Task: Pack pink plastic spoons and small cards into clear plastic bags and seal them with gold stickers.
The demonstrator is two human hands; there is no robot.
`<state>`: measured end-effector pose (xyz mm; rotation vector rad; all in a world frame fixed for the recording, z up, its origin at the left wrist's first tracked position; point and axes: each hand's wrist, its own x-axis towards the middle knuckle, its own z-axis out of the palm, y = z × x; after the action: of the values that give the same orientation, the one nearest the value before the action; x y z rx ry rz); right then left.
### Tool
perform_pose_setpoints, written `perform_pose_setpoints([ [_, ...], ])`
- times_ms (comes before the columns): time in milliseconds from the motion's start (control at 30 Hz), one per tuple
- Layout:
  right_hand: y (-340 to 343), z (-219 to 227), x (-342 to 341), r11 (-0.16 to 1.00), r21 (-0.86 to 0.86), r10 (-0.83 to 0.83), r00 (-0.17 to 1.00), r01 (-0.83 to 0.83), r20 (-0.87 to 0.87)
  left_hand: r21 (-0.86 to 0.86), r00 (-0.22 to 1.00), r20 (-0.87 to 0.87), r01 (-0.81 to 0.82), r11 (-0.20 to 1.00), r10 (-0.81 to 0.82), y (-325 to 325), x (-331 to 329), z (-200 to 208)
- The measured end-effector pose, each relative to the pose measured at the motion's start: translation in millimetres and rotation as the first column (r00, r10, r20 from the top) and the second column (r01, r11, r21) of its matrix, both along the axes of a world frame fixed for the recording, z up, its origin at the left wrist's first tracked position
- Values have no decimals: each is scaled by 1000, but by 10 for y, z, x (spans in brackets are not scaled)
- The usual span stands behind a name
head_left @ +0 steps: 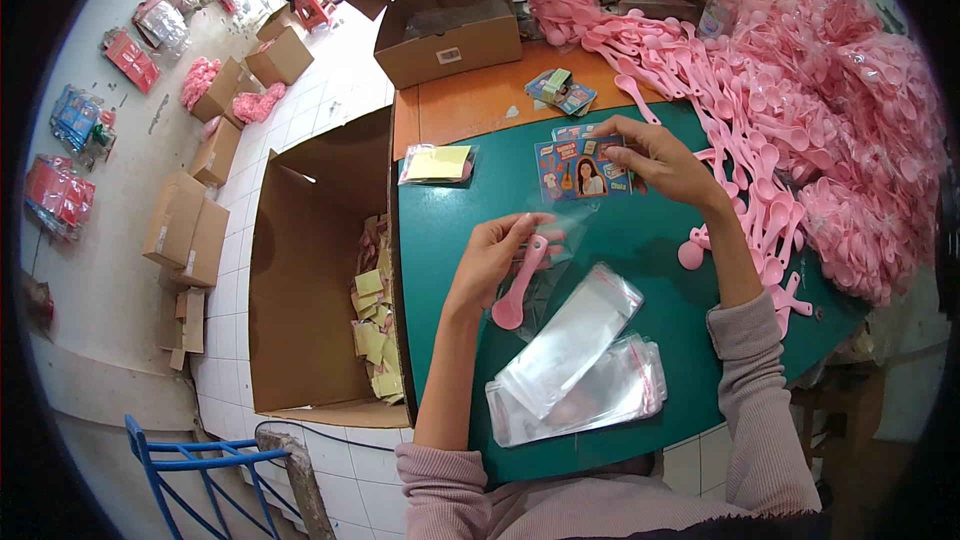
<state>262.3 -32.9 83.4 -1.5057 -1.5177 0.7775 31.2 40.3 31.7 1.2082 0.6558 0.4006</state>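
Observation:
My left hand (492, 258) is closed on a pink plastic spoon (513, 302), bowl end toward me, and on a thin transparent bag (568, 232) behind it. In my right hand (655, 158), fingers and thumb pinch a colourful printed card (580, 172) showing a guitar and a portrait. The card is above the bag, near its upper end; whether they touch I cannot tell. More cards lie partly hidden behind it. Just below my hands, a stack of flat transparent bags (580, 340) rests on the green table (450, 230).
Loose pink spoons (760, 155) and bulging bags of spoons (860, 130) cover the right side. Further back are a small card pile (562, 90) and an open carton (450, 50). Left of a yellow-topped packet (438, 164), a deep carton (320, 270) holds yellow-topped packets (372, 325).

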Motion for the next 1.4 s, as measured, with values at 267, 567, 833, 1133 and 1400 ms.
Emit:
perform_pose_setpoints([
  [267,-47,41,-89,993,-97,53,996,-60,-71,32,1000,-8,9,999,-8,2,11,-26],
  [567,-47,15,-80,989,51,131,976,-141,172,51,999,7,46,998,-47,-34,19,17],
  [833,37,-124,-367,931,85,339,926,-356,169,223,965,-65,264,939,-256,-45,31,-6],
  [1133,83,-268,-376,882,-297,401,914,-365,68,546,972,-234,121,829,12,-94,64,48],
  [1400,109,-304,-213,984,-154,84,994,-94,-69,267,971,-124,229,936,-203,210,-306,-18],
])
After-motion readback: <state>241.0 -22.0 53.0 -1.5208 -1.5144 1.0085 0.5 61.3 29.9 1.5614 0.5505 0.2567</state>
